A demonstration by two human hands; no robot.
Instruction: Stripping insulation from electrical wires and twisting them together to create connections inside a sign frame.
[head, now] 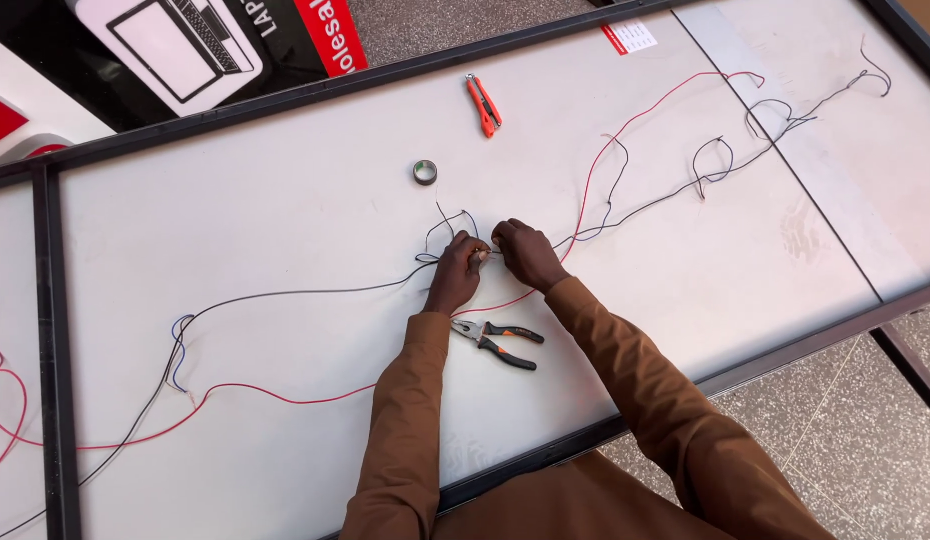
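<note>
— Hands first: what do they do?

— Both hands meet near the middle of the big white panel (pixel 285 200). Left hand (pixel 457 272) has its fingers pressed together in a pinch on the black wire (pixel 315 293), just where the wire makes a small loop. Right hand (pixel 526 253) is also closed in a pinch, on the wire end at the same place. The fingertips of both hands almost touch. Which wire the right fingers hold exactly, I cannot tell; it is too small.

— And the large things around?

— The panel lies flat in a dark metal frame (pixel 47 330) and fills nearly the whole view. Both arms wear brown sleeves (pixel 625 360) which reach over the near edge of the frame.

— Where do the wires run?

— The black wire goes from the far left, across the panel, to the hands, and then on to the upper right with several loops. A red wire (pixel 285 398) runs beside it, passes under the hands and climbs to the upper right too.

— Smaller things?

— Pliers (pixel 497 343) with black and orange handles lie just below the hands, between the two sleeves. An orange utility knife (pixel 484 104) lies well above, near the far edge. A small roll of dark tape (pixel 425 172) lies between the knife and the hands.
</note>
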